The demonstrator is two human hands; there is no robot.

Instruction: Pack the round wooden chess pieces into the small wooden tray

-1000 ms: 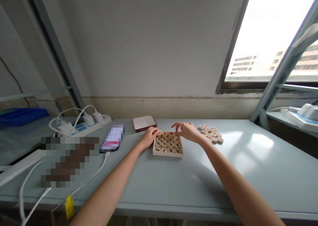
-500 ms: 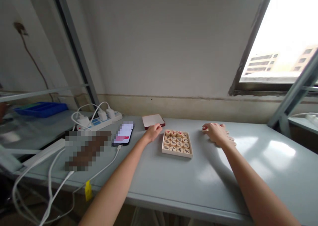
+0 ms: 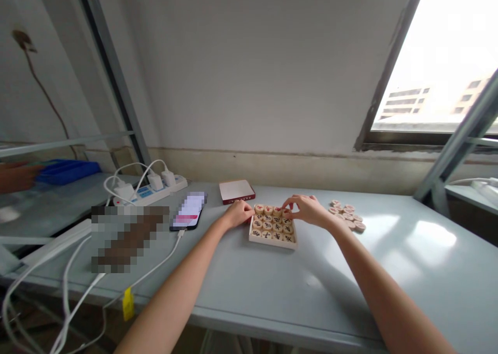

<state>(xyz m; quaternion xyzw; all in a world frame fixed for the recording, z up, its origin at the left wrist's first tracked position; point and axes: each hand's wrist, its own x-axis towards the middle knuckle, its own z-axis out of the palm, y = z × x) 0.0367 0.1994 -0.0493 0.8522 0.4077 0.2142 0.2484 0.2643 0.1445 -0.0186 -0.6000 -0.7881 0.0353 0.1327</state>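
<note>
A shallow cream box [image 3: 272, 244] holds rows of round wooden Chinese chess pieces [image 3: 267, 225], most marked in black and a few at the back in red. My left hand [image 3: 238, 213] is closed at the box's back left corner, its fingertips against the rim. Over the back right corner, my right hand [image 3: 308, 210] pinches a chess piece [image 3: 287, 211], which its fingers partly cover. More loose chess pieces [image 3: 348, 216] lie in a cluster on the table to the right, behind my right wrist.
Behind the box lies a red-edged lid [image 3: 237, 190]. A phone [image 3: 189, 211] on a charging cable, a power strip [image 3: 161, 192] with plugs and a blurred-out brown object [image 3: 130, 237] are on the left. Beyond, another person's hand [image 3: 19, 178] is near a blue tray [image 3: 68, 171].
My right hand has moved left from the loose pieces to the box's back right corner. My left hand has come against the box's left side. Another person's hand has appeared at far left.
</note>
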